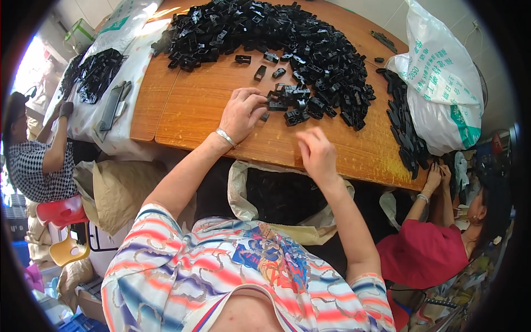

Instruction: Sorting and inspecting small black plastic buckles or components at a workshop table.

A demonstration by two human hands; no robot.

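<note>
While small black plastic clips [290, 108] are being picked from the heap [265, 33] at 12 o'clock, left hand [241, 113] is seen pinching one. Right hand [316, 154] blurred, grip can't be told. Judged: sorting step; next pick needs precise fingertip grasp.

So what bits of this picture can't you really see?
- Right hand, head view: motion-blurred, so whether it holds anything cannot be told.
- Left hand: fingertips hide the small black plastic part they touch.
- Open sack under the wooden table: contents too dark.
- Black parts pile: single shapes too small.
</note>
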